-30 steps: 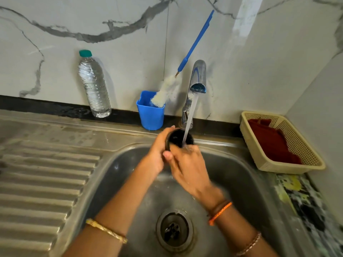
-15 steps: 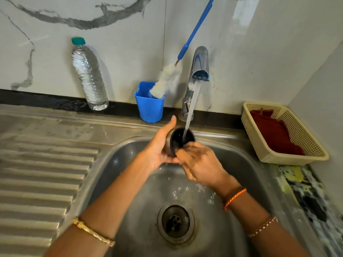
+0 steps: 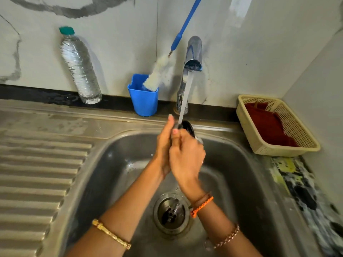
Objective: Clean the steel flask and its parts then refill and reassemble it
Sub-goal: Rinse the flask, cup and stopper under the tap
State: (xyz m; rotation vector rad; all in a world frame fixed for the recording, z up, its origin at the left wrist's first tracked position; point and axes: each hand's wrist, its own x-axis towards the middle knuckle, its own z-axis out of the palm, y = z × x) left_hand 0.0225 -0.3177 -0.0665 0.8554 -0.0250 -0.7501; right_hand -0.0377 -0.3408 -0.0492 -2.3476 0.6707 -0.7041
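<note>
A small dark steel flask part (image 3: 187, 127), cup-shaped with a dark inside, is held between both hands over the steel sink (image 3: 241, 182). My left hand (image 3: 163, 145) presses flat against its left side with straight fingers. My right hand (image 3: 186, 156) grips it from the front, thumb up near the rim. Water from the tap (image 3: 193, 58) runs in a stream onto the rim between my hands. Most of the part is hidden behind my right hand.
A blue cup (image 3: 143, 98) with a blue-handled bottle brush (image 3: 159, 71) stands against the wall. A clear water bottle (image 3: 79, 67) stands further left. A beige basket (image 3: 274, 127) with a red cloth sits at right. The drain (image 3: 171, 212) lies below.
The flask part has turned so its opening faces right instead of toward me. My left hand has flattened against it and my right hand has closed over its front. The view dropped slightly.
</note>
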